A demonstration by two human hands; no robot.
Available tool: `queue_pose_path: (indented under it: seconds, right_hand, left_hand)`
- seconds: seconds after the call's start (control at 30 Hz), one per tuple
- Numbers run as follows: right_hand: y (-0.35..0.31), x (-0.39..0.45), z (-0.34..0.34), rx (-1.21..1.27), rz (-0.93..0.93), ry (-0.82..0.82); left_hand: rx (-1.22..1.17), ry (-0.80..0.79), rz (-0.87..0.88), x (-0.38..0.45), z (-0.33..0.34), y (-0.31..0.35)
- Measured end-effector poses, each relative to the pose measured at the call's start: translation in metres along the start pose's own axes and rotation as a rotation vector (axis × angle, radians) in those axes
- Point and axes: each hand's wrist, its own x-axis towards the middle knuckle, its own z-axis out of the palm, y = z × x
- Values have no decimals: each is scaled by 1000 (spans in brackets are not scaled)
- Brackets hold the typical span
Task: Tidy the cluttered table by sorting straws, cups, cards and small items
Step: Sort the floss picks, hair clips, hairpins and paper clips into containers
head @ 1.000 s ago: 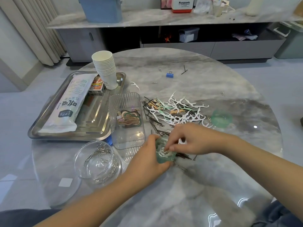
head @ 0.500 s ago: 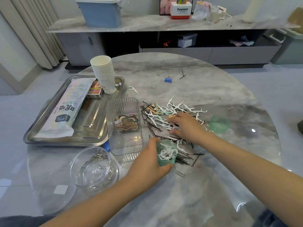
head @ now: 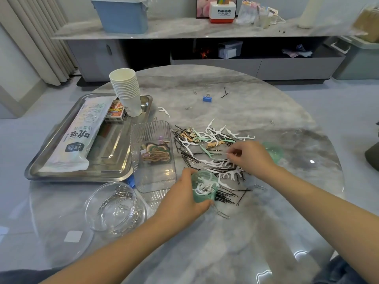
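Sorting dental floss picks out of a mixed pile is the step in hand, judging by where the hands are. The left hand [head: 184, 199] curls its fingers around a small green cup [head: 204, 188] standing on the round marble table [head: 256, 232]; white floss picks already fill the cup. The right hand [head: 251, 158] reaches into the pile [head: 213, 152] of white and mint floss picks, black bobby pins and a few paper clips, thumb and forefinger pinched together on what looks like a white floss pick [head: 222, 153].

The next move probably calls for lifting that pick free of the tangled pins and carrying it to the cup just beside the pile, without dragging pins along. Many picks remain on the table, so this step seems far from done.

To the left, a clear ribbed box [head: 152, 156] holds hair ties. Near it, a round clear dish [head: 114, 208] holds paper clips. A steel tray [head: 61, 171] carries a long white packet [head: 82, 138] printed with Chinese characters, a small red card box [head: 115, 111] and a stack of paper cups [head: 126, 91]. A blue binder clip [head: 207, 98] lies well apart, farther back. A green lid [head: 273, 151] sits just behind the right hand.

On the shelf behind the table, a white and red box [head: 222, 12] reads "Panasonic". The packet's smaller writing is too small to read.
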Motion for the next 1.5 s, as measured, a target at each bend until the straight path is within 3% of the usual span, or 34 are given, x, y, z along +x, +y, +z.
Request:
queue_pose_path:
  seconds: [0.43,0.53,0.67,0.87,1.03,1.4,1.5]
  right_hand:
    - [20,0,-35,141,56,237]
    - [19,2,-38,289,112,276]
    - [9,3,-46,690,262,102]
    - [-15,-11,-58,933,229,-81]
    - [-32,-24,-58,862,116,-103]
    - [-60,-55,-18,461,-181,20]
    - [-60,-56,-15,460,-163,-34]
  left_hand:
    - [11,-7,-16,0,0,2]
    - [11,-12,-19,0,-1,3]
    - [-10,-9,-25,2,-1,2]
    - [-23,-11,2,2,-1,4]
    - [-72,9,22,2,2,1]
    - [-229,78,22,3,4,3]
    - [-240,88,18,3,4,3]
